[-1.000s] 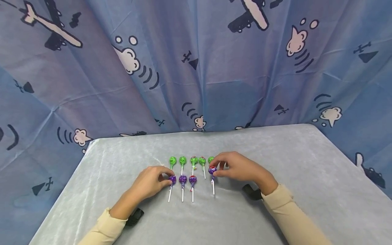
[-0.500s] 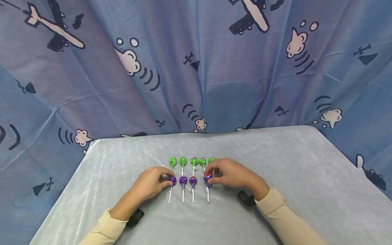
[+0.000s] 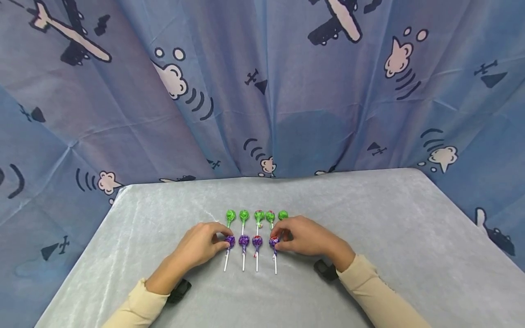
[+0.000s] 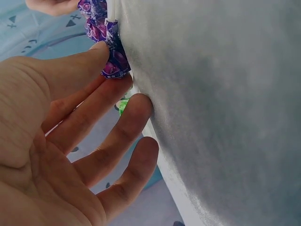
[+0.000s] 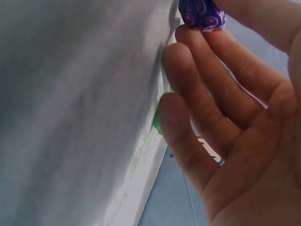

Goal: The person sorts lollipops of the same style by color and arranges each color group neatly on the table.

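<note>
At the left end of a front row, my left hand (image 3: 201, 244) pinches the wrapped head of a purple lollipop (image 3: 230, 241) between thumb and fingers. My right hand (image 3: 306, 238) holds another purple lollipop (image 3: 274, 242) by its head at the row's right end, its white stick pointing toward me. Between the hands lie two more purple lollipops, one left (image 3: 244, 240) and one right (image 3: 257, 241). In the left wrist view the thumb presses on the purple wrapper (image 4: 116, 61). The right wrist view shows purple wrapper (image 5: 200, 14) at the fingertips, the lower fingers loosely bent.
Behind the purple row lies a row of several green lollipops (image 3: 244, 214), the rightmost green lollipop (image 3: 283, 214) partly covered by my right hand. All rest on a table with a pale grey cloth (image 3: 352, 196). A blue curtain (image 3: 229, 91) with airplane prints hangs behind it.
My right hand has moved left and toward me, bringing its purple lollipop into line with the front row. My left hand stays on the leftmost purple lollipop.
</note>
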Demonstrator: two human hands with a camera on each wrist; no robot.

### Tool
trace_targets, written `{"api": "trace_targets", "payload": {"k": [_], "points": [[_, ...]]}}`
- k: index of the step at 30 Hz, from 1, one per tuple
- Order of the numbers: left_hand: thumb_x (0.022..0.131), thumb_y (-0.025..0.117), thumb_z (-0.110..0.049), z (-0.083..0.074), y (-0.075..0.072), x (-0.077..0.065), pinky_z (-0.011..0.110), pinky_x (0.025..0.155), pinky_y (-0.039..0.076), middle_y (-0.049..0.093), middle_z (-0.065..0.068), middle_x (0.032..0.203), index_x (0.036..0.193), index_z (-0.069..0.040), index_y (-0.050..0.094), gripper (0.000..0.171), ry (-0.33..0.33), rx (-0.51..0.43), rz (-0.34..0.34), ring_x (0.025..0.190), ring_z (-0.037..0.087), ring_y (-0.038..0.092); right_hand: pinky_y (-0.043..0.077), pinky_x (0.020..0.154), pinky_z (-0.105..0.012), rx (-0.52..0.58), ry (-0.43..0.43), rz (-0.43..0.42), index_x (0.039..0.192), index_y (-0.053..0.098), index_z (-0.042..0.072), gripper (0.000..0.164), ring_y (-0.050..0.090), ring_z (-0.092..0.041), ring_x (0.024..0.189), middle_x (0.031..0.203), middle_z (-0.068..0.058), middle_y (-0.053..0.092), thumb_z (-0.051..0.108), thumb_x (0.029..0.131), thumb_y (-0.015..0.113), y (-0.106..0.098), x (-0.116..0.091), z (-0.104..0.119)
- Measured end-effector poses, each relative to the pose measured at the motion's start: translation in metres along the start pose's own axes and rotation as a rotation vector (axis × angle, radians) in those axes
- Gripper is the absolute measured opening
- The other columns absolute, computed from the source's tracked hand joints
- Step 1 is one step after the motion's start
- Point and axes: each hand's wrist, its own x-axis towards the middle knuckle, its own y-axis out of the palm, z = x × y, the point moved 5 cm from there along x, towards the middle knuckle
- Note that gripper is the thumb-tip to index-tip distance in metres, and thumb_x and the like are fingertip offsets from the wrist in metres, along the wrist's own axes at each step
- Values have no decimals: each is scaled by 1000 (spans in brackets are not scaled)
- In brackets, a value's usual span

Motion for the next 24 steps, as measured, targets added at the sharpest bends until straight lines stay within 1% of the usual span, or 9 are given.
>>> {"api": "trace_targets", "payload": {"k": [4,8,13,18,24], "points": [[80,83,-23,0,1,0,25,65,46,72,-11,86,98,-26,78,19,-9,-5,3,72,3,59,49,74,-23,2,19,5,104,73,21,17,60,-5,80,90,12,67,26,88,75,1,1,0],[80,83,-24,0,1,-1,25,64,45,71,-12,86,97,-27,78,19,-23,-12,7,72,3,57,50,76,-25,-9,10,-10,104,73,20,18,61,-8,84,93,10,69,25,88,76,1,1,0],[80,83,-24,1,1,0,25,65,45,71,-11,86,98,-27,78,19,-27,-13,16,72,4,58,51,78,-26,-7,8,-8,104,73,20,17,61,-8,85,94,10,69,26,88,76,1,2,-1],[80,83,-24,1,1,0,24,66,46,72,-11,88,99,-26,78,20,-25,-13,20,73,4,59,50,77,-25,-2,7,3,104,72,20,17,60,-7,84,93,10,68,26,88,76,3,1,-1],[80,83,-24,2,0,1,24,66,46,73,-12,88,99,-27,78,19,-22,-13,20,73,4,59,49,75,-24,-10,-3,-9,104,73,20,17,59,-7,82,91,11,67,26,88,76,3,1,-1]]}}
